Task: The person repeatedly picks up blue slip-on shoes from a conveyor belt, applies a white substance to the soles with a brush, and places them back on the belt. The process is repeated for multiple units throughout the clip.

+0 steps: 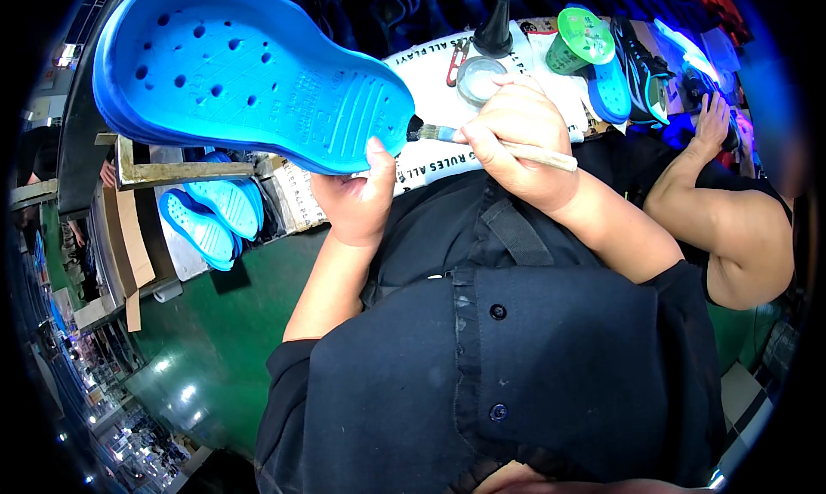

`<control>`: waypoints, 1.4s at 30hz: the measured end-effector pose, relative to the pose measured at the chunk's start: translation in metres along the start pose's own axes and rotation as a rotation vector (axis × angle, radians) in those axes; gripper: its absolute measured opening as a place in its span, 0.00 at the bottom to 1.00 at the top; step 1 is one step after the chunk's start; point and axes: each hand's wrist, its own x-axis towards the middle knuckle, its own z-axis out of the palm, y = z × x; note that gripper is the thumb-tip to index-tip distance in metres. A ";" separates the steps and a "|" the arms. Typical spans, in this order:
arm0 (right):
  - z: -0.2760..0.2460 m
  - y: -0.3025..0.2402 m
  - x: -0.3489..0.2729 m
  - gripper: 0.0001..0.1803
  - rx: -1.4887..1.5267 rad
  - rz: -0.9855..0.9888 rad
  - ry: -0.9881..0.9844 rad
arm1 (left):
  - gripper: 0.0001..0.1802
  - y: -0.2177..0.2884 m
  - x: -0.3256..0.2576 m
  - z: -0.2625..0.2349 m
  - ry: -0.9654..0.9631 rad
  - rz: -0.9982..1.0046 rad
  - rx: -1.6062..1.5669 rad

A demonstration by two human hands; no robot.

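A large bright-blue shoe sole (249,72), with raised rims and small holes in its bed, slants across the upper left. My left hand (357,193) grips its narrow end, thumb on the rim and the other fingers hidden underneath. In my right hand (520,137) is a brush (551,155) with a pale handle, pinched between thumb and fingers. Its dark bristles point left and are at the sole's narrow end; whether they touch it I cannot tell. Just beyond my right hand, a round clear dish (480,81) rests on a printed white sheet (439,72).
Behind the dish stand a black cone-shaped bottle (494,29) and a red cutter (458,62). A green cup (578,42), another blue sole (610,94) and a black sneaker (637,72) lie rightward. More blue soles (211,214) are at left. A co-worker's arm (714,193) reaches in at right.
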 end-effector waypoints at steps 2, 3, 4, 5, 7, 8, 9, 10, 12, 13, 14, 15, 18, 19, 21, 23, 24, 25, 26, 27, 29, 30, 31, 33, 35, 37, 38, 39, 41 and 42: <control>0.000 0.001 -0.001 0.07 0.002 -0.017 0.029 | 0.18 -0.001 -0.001 0.000 0.012 -0.032 -0.021; 0.000 0.003 -0.002 0.06 0.014 -0.036 0.058 | 0.18 -0.001 -0.002 0.000 0.018 -0.045 -0.026; 0.000 0.003 -0.002 0.06 0.026 -0.054 0.086 | 0.18 0.000 -0.002 -0.001 0.024 -0.057 -0.030; -0.002 0.003 -0.004 0.06 0.018 -0.036 0.074 | 0.19 0.001 -0.003 -0.001 0.026 -0.057 -0.022; -0.011 0.004 -0.005 0.06 -0.005 -0.010 0.058 | 0.20 0.004 0.001 -0.003 0.027 -0.044 -0.010; -0.013 0.005 -0.008 0.06 0.006 -0.002 0.080 | 0.21 0.006 0.001 -0.005 0.015 -0.045 0.005; -0.014 0.008 -0.012 0.06 0.013 0.002 0.112 | 0.23 0.009 0.002 -0.007 -0.003 -0.037 0.018; -0.018 0.011 -0.013 0.06 0.006 0.004 0.150 | 0.24 0.012 0.007 -0.007 -0.027 -0.021 0.018; -0.022 0.011 -0.018 0.09 0.040 0.090 0.183 | 0.25 0.026 0.018 -0.016 -0.095 0.002 0.086; -0.022 0.017 -0.022 0.11 0.027 0.081 0.185 | 0.23 0.036 0.022 -0.015 -0.038 0.001 0.073; -0.026 0.023 -0.028 0.10 0.023 0.100 0.200 | 0.23 0.046 0.029 -0.017 -0.127 -0.085 0.027; -0.029 0.028 -0.030 0.10 0.040 0.109 0.207 | 0.23 0.066 0.035 -0.017 -0.159 -0.093 -0.014; -0.047 0.030 -0.038 0.10 0.002 0.172 0.246 | 0.33 0.107 0.060 0.003 -0.399 -0.375 -0.418; -0.050 0.034 -0.040 0.11 0.060 0.162 0.303 | 0.36 0.121 0.072 0.014 -0.539 -0.470 -0.497; -0.059 0.043 -0.051 0.12 0.010 0.201 0.307 | 0.42 0.138 0.096 0.051 -0.760 -0.570 -0.594; -0.063 0.051 -0.063 0.13 -0.116 0.223 0.234 | 0.40 0.153 0.122 0.099 -0.881 -0.570 -0.652; -0.066 0.047 -0.062 0.13 -0.052 0.257 0.309 | 0.37 0.158 0.148 0.133 -0.915 -0.573 -0.717; -0.068 0.044 -0.062 0.13 0.017 0.293 0.379 | 0.35 0.160 0.176 0.165 -0.953 -0.605 -0.811; -0.069 0.044 -0.062 0.14 0.079 0.359 0.342 | 0.32 0.159 0.206 0.198 -0.952 -0.643 -0.916; -0.073 0.045 -0.061 0.14 0.142 0.422 0.291 | 0.20 0.167 0.226 0.233 -0.697 -0.686 -0.915; -0.083 0.054 -0.074 0.14 0.057 0.426 0.338 | 0.25 0.180 0.244 0.294 -0.647 -0.614 -0.997; -0.088 0.054 -0.077 0.14 0.053 0.430 0.347 | 0.27 0.185 0.241 0.299 -0.735 -0.578 -1.015; -0.090 0.056 -0.081 0.13 0.051 0.442 0.356 | 0.30 0.190 0.234 0.303 -0.823 -0.548 -1.030; -0.093 0.060 -0.087 0.13 0.085 0.476 0.375 | 0.22 0.188 0.201 0.287 -0.842 -0.650 -0.943; -0.091 0.061 -0.087 0.14 0.162 0.517 0.391 | 0.26 0.156 0.174 0.247 -0.887 -0.687 -0.814; -0.089 0.063 -0.085 0.14 0.153 0.500 0.368 | 0.30 0.099 0.144 0.195 -0.922 -0.617 -0.728; -0.088 0.064 -0.083 0.14 0.140 0.492 0.358 | 0.30 0.084 0.131 0.163 -0.888 -0.694 -0.624; -0.084 0.064 -0.081 0.14 0.160 0.488 0.347 | 0.30 0.056 0.117 0.126 -0.822 -0.752 -0.575; -0.074 0.065 -0.078 0.15 0.203 0.480 0.326 | 0.26 0.001 0.079 0.038 -0.458 -0.959 -0.462; -0.075 0.064 -0.076 0.16 0.252 0.508 0.296 | 0.26 -0.034 0.058 -0.011 -0.255 -1.076 -0.411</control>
